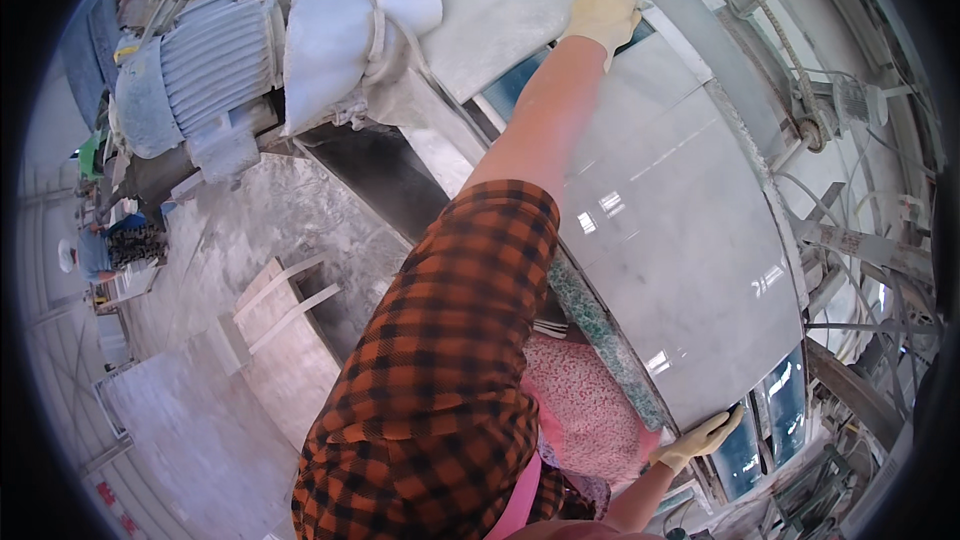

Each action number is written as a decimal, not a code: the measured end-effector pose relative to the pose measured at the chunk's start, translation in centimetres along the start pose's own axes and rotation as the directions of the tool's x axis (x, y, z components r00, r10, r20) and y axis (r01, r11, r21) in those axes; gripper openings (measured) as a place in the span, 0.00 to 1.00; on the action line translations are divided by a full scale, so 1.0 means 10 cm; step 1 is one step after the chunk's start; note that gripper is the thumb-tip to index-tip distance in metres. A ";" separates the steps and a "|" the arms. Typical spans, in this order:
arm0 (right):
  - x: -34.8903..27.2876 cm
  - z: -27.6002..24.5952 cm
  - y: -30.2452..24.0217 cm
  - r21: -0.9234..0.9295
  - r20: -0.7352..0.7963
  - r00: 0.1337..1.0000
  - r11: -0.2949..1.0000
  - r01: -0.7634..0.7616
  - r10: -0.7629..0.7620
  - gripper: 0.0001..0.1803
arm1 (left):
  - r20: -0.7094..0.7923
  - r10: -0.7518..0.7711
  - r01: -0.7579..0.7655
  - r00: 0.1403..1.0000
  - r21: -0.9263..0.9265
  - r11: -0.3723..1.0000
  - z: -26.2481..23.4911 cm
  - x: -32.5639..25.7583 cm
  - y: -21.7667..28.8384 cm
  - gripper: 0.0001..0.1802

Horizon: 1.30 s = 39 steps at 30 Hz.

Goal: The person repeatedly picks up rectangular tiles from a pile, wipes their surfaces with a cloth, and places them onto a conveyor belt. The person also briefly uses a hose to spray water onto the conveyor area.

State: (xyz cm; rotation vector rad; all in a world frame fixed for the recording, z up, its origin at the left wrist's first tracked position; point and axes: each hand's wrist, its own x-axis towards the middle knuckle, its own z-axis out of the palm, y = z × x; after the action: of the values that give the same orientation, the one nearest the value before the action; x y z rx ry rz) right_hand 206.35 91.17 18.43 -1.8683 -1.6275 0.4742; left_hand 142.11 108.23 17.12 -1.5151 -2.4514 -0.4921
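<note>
On machine bed, white marble slab (670,230) lengthwise away, left hand (603,8) gripping far end, right hand (700,437) near end.

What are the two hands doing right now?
Left hand: gloved, gripping the far edge of the white stone slab.
Right hand: gloved, gripping its near edge.

Counted 2 gloved hands — left (601,6), right (700,439) — on 1 polished marble slab (680,230). 1 ribbed elec. motor (205,65), 1 dust-caked machine housing (355,25), approx. 2 cut stone strips (290,300).
</note>
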 end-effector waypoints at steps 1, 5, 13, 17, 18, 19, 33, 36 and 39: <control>0.01 0.00 0.03 0.012 -0.007 0.999 0.999 -0.043 0.043 0.26 | -0.020 0.052 -0.051 0.998 0.032 0.998 -0.01 0.00 -0.04 0.19; 0.02 0.02 0.10 -0.008 -0.025 0.998 0.998 0.057 -0.057 0.27 | 0.059 0.094 -0.093 0.994 -0.010 0.996 0.00 -0.02 -0.11 0.15; -0.06 -0.04 -0.19 -0.043 0.036 0.998 0.998 -0.046 0.047 0.31 | 0.038 0.035 -0.031 0.999 -0.097 0.995 -0.08 -0.14 0.16 0.16; -0.05 -0.01 -0.14 -0.024 -0.042 0.996 0.996 -0.082 0.081 0.28 | -0.011 0.341 -0.302 0.940 -0.494 0.815 -0.31 -0.80 0.75 0.22; -0.04 0.01 -0.10 -0.045 -0.055 0.997 0.997 -0.062 0.060 0.28 | -0.009 0.365 -0.293 0.931 -0.616 0.731 -0.37 -1.12 0.96 0.22; -0.03 0.01 -0.06 -0.037 -0.054 0.997 0.998 -0.053 0.051 0.28 | -0.094 0.458 -0.409 0.884 -0.631 0.659 -0.43 -1.43 1.16 0.22; 0.01 -0.03 0.02 -0.376 0.006 1.000 0.927 -0.007 0.009 0.29 | 0.121 0.722 -0.520 0.681 -0.614 0.593 -1.12 -3.44 2.23 0.34; 0.03 -0.08 0.16 -0.408 0.030 0.995 0.908 0.095 -0.090 0.27 | 0.156 0.683 -0.522 0.714 -0.532 0.667 -1.11 -3.56 2.34 0.34; 0.09 -0.08 0.34 -0.368 0.026 0.987 0.916 0.157 -0.158 0.25 | 0.180 0.639 -0.500 0.748 -0.480 0.721 -1.22 -3.61 2.41 0.33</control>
State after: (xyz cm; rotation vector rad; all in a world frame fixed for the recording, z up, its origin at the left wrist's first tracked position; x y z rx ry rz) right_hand 209.58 91.66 16.99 -1.9728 -1.9525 0.0956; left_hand 179.85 83.72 19.59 -2.6130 -1.9526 -0.6794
